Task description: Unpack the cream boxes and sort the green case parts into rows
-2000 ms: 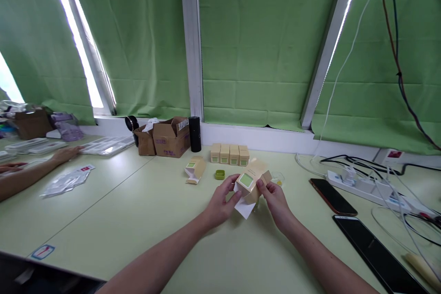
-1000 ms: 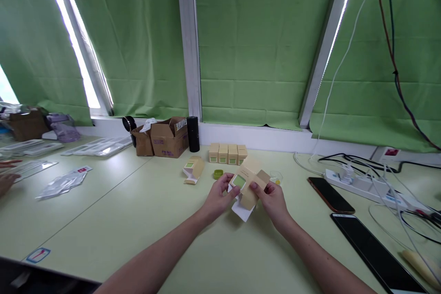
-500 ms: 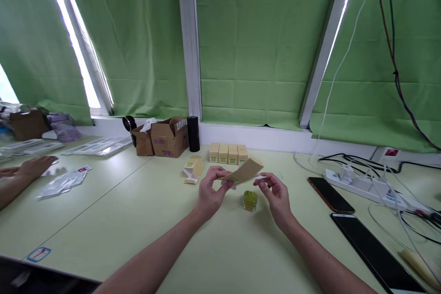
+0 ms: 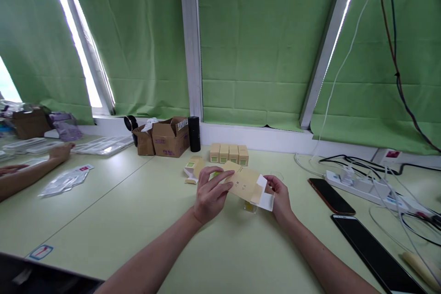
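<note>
A small beige cardboard box point(image 4: 244, 184), flat-looking with white inner flaps showing at its right end, is held above the table. My left hand point(image 4: 209, 196) is closed on its left end, thumb hidden behind. My right hand point(image 4: 279, 200) is closed at the flap end, its fingertips partly covered by the white flaps. Below the box a small glass jar point(image 4: 250, 208) stands on the table, its upper part hidden by the cardboard. Just beyond my left hand lies another beige box point(image 4: 194, 167) with an opened end.
Several closed beige boxes point(image 4: 229, 154) stand in a row at the back, near a black cylinder point(image 4: 194, 134) and brown cartons point(image 4: 170, 138). Phones point(image 4: 331, 196), a power strip point(image 4: 358, 184) and cables lie right. At left are plastic bags point(image 4: 66, 181) and another person's arm point(image 4: 37, 172).
The box has turned so its printed side and white flaps face me, now covering the jar's top. My left fingers have moved over its front. The other person's hand has reached farther right.
</note>
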### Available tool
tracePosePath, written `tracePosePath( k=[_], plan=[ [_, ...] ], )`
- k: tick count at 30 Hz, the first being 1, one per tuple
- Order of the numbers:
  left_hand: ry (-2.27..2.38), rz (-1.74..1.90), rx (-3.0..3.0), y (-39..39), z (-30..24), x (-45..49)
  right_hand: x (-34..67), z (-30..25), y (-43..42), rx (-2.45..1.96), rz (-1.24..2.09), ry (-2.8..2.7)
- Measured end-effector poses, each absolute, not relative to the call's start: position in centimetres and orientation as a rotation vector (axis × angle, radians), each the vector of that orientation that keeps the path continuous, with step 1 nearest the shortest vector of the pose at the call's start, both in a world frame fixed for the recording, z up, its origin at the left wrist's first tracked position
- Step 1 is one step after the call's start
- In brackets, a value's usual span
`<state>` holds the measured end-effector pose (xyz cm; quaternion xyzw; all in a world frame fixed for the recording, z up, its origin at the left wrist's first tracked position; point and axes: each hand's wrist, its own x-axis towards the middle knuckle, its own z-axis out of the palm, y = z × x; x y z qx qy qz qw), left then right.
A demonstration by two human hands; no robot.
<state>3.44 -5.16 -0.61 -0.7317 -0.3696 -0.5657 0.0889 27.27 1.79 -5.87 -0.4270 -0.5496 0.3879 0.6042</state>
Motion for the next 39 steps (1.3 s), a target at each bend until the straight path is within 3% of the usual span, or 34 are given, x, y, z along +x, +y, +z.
tracePosePath(
  k=[9,12,17,39],
  plan=[
    [-1.59,-2.02,-1.588,-3.3,1.8,1.4,27.5,-7.1,2.7,-0.976,0.957,-1.293],
    [-1.887,-1.883,-1.514,-1.8,2.9,-1.0,27.4,-7.1,2.7,-0.97,0.958,-1.298],
    [-2.39,-1.338,-1.522,0.6,2.7,-3.9,27.3,-7.0,2.7,-0.97,0.95,-1.304],
    [-2.307,-0.824,-1.475,1.9,-2.0,-4.0,27.4,-7.3,2.7,-0.937,0.974,-1.307]
  ],
)
